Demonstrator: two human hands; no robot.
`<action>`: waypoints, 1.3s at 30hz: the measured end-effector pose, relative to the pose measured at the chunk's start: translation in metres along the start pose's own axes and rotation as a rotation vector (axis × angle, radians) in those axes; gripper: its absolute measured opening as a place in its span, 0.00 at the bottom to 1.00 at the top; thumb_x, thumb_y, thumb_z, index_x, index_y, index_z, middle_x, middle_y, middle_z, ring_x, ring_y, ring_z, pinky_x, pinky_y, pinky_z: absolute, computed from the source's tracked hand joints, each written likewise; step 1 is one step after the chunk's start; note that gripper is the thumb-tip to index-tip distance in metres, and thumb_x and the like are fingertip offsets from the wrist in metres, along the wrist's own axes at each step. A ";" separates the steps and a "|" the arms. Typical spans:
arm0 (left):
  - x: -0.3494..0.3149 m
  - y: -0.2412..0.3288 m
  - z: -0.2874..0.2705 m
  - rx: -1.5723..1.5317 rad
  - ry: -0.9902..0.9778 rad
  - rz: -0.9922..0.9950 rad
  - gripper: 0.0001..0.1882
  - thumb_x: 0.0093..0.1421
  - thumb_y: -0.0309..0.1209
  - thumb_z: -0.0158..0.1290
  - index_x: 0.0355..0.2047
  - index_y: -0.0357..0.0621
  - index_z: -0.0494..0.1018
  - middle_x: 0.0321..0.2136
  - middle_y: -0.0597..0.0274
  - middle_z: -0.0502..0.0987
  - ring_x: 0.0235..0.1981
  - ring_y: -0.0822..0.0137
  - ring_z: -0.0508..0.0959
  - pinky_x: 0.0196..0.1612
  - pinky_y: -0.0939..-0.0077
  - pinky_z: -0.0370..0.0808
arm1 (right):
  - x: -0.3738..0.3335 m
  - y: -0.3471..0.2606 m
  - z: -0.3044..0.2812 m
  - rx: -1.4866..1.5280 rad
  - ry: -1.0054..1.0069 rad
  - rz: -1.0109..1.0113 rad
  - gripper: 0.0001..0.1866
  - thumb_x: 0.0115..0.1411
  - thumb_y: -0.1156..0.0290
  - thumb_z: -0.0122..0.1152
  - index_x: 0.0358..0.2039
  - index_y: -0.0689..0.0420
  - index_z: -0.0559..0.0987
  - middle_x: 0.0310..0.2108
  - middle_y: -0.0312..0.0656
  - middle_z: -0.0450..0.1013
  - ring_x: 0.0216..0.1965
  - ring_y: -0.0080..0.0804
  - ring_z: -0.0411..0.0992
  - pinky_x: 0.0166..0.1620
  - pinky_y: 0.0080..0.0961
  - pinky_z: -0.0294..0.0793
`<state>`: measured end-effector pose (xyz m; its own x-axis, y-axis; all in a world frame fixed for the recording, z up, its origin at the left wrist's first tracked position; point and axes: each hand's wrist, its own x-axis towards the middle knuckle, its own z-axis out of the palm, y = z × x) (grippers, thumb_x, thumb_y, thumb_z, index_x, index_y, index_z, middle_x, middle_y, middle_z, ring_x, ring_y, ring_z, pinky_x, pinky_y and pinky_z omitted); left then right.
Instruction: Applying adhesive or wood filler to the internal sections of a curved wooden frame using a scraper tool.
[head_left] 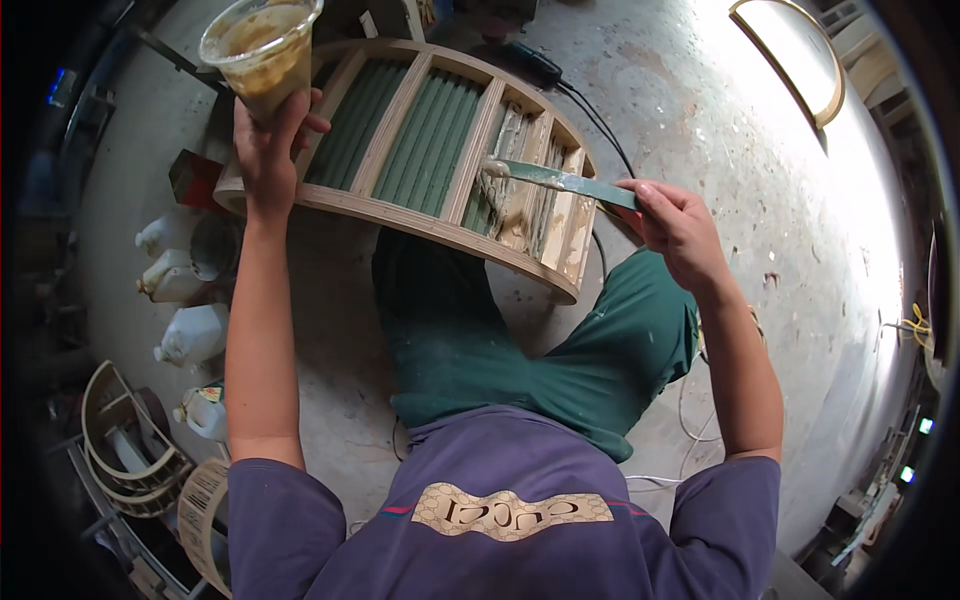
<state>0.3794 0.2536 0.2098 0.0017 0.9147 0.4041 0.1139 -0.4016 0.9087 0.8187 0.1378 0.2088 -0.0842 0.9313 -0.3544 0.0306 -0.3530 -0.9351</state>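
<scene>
My left hand [270, 150] is wrapped round a clear plastic cup [262, 60], smeared inside with a brownish paste. Between the fingers of my right hand [672, 222] is a flat green stick [585, 187], its far end coated with pale paste. That end is over a curved wooden frame [400, 212] divided by crosswise ribs. Green ribbed strips [425, 140] line its left and middle sections. Pale paste [520, 185] covers parts of the right-hand sections. Whether the stick's tip touches the frame, I cannot tell.
Several white plastic jugs [192, 335] stand on the floor to the left. Curved wooden pieces [130, 440] are at the lower left. A dark power tool [535, 65] with a cable lies beyond the frame. A half-round panel [790, 60] is at the far right.
</scene>
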 end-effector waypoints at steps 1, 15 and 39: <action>0.000 0.001 0.001 0.001 0.004 -0.003 0.21 0.68 0.38 0.59 0.54 0.42 0.67 0.42 0.58 0.82 0.31 0.73 0.82 0.31 0.84 0.70 | -0.002 0.010 0.004 -0.013 0.018 -0.036 0.19 0.73 0.60 0.55 0.52 0.63 0.82 0.19 0.22 0.61 0.20 0.11 0.52 0.24 0.16 0.48; 0.000 -0.001 0.000 0.084 0.020 -0.033 0.25 0.66 0.44 0.58 0.54 0.41 0.68 0.41 0.58 0.82 0.30 0.71 0.82 0.33 0.79 0.70 | -0.076 0.053 0.100 -0.634 0.119 -0.641 0.24 0.64 0.73 0.63 0.61 0.60 0.76 0.27 0.45 0.70 0.28 0.45 0.71 0.35 0.38 0.72; -0.002 0.002 -0.001 0.089 0.017 -0.030 0.25 0.67 0.45 0.57 0.54 0.40 0.66 0.40 0.58 0.81 0.29 0.71 0.82 0.33 0.79 0.69 | -0.068 0.013 0.075 -0.871 0.146 -0.780 0.20 0.63 0.73 0.63 0.56 0.58 0.78 0.24 0.42 0.66 0.26 0.43 0.69 0.32 0.39 0.68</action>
<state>0.3788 0.2514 0.2109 -0.0199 0.9250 0.3794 0.2019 -0.3680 0.9077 0.7504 0.0632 0.2211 -0.2686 0.8893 0.3700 0.6959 0.4448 -0.5638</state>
